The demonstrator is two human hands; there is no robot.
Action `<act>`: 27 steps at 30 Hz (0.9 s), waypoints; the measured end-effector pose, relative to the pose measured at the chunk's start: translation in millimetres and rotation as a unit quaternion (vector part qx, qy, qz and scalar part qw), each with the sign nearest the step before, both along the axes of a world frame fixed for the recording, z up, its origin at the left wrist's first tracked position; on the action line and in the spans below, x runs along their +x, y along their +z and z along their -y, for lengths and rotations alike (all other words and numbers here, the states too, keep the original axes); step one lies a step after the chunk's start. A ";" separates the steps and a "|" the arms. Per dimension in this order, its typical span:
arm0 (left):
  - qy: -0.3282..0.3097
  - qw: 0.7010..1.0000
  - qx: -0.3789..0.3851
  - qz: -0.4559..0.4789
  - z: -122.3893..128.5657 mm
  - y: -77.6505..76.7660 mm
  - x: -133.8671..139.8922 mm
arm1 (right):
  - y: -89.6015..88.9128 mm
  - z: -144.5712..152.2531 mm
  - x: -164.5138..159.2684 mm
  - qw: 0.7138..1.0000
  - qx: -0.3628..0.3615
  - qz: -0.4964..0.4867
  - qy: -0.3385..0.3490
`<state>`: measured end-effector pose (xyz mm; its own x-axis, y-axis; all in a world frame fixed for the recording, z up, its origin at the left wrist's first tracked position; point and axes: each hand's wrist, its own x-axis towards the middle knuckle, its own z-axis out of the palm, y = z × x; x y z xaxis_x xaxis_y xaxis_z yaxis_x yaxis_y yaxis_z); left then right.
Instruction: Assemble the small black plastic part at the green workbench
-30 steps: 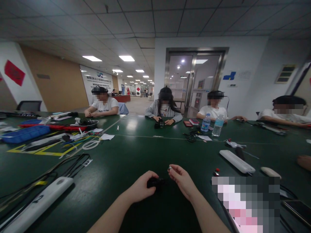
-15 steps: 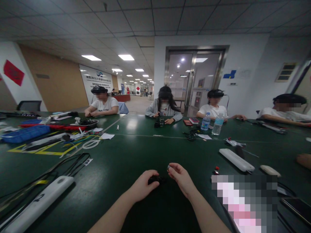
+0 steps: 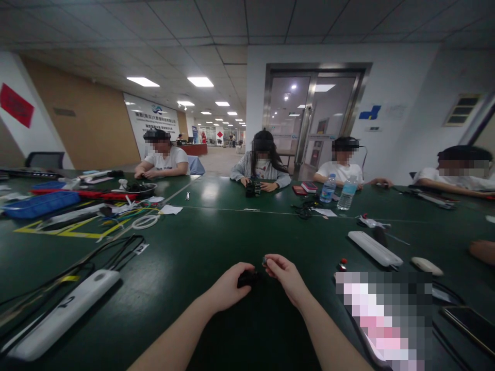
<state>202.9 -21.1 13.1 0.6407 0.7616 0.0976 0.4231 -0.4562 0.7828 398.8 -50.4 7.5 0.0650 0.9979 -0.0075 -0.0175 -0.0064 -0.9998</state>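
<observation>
Left hand [image 3: 228, 288]: thumb and fingers curled partway in, and there was the grip, around a compact dull-black object [image 3: 247, 279] low in front of the person; whether it rested on the table, the shadow wouldn't tell.

Black object's handling: stiff and light by the look of it, plastic at a guess; its flanks, where thumb and fingers sat, seemed the sound place to hold, leaving the right-hand end exposed.

Right hand [image 3: 286, 278]: a neat pinch! Thumb and forefinger met on a tiny silvery piece [image 3: 265, 261], the other fingers folded loosely.

Silvery piece's handling: likely featherweight, hard, perhaps slick metal and easily dropped; best taken by its sides, right at the fingertips. It stood near the black object's right end, apparently apart.

Tabletop ahead: the dark green, smooth-looking table [image 3: 209, 232] ran forward to a pale seam; its near edge couldn't be made out.

Left flank: a long white bar marked "2" [image 3: 65, 314] lay well apart from the left wrist.

Right flank: a small red-topped thing [image 3: 342, 265] sat beyond the right hand, with a slab with a pixelated face [image 3: 381, 324] beside the forearm.
</observation>
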 end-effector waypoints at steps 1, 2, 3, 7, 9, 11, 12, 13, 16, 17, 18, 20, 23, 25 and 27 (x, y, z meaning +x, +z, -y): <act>0.003 1.000 -0.006 -0.002 -0.4 -0.8 -0.2 | 0.5 0.2 -0.3 1.000 0.001 0.003 0.001; 0.006 1.000 -0.012 -0.004 -0.8 -1.6 -0.3 | 1.2 0.5 -0.7 1.000 0.001 0.005 0.001; 0.008 1.000 -0.016 -0.005 -1.2 -2.4 -0.4 | 2.1 1.1 -1.1 1.000 0.000 0.004 0.000; 0.003 1.000 -0.006 -0.001 -2.2 -5.0 -0.1 | 5.6 4.2 -4.0 1.000 0.000 -0.012 0.028; -0.001 1.000 0.010 0.003 -2.2 -5.7 0.3 | 6.3 5.1 -6.3 0.999 0.001 -0.002 0.051; 0.000 1.000 0.018 0.008 -1.7 -5.6 0.5 | 6.1 5.3 -8.9 0.998 0.002 0.018 0.065; 0.001 1.000 0.016 0.010 -1.3 -5.0 0.5 | 5.8 5.1 -10.2 0.997 0.004 0.028 0.069; 0.000 1.000 0.012 0.011 -0.8 -4.1 0.5 | 5.6 5.0 -11.3 0.997 0.005 0.037 0.073; -0.006 1.000 -0.002 0.018 1.5 0.8 0.7 | 5.6 5.1 -13.5 0.993 0.007 0.072 0.096; -0.007 1.000 -0.006 0.018 2.3 2.6 0.9 | 6.1 5.5 -13.8 0.991 0.007 0.084 0.103; -0.008 1.000 -0.009 0.017 3.0 4.4 1.2 | 6.7 6.0 -14.1 0.990 0.008 0.093 0.107; -0.002 1.000 -0.012 0.008 4.1 6.8 2.0 | 8.2 7.2 -14.7 0.988 0.011 0.106 0.110; 0.012 1.000 -0.008 -0.010 4.1 7.2 3.2 | 10.9 9.0 -15.8 0.987 0.011 0.119 0.109; 0.010 1.000 0.003 -0.016 3.0 5.7 3.9 | 12.7 10.1 -16.2 0.986 0.008 0.127 0.111; 0.002 1.000 0.014 -0.018 1.4 3.9 4.6 | 14.3 10.9 -16.3 0.985 0.007 0.128 0.114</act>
